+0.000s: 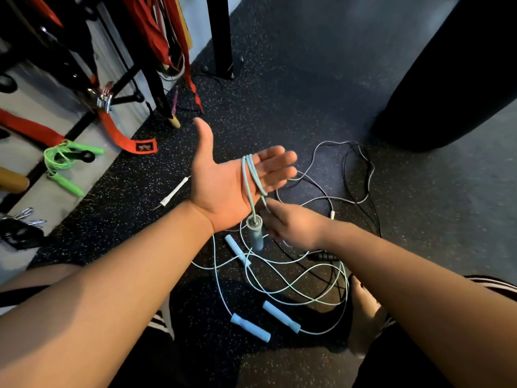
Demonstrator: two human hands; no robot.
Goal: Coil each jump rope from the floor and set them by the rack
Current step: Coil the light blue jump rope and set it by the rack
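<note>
Your left grip (223, 180) is held out palm up above the floor (279, 93), fingers straight and relaxed, thumb spread wide. The light blue jump rope (249, 175) is looped across its palm and fingers, and one handle (255, 232) dangles just below the wrist. Your right grip (291, 224), knuckles up, pinches a strand of that rope just under the left palm. The slack lies on the floor.

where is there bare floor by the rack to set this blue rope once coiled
Bare speckled floor lies between the red strap and the white handle, and a wider patch between the black post and the dark bag. The tangled ropes crowd the near floor.
</note>
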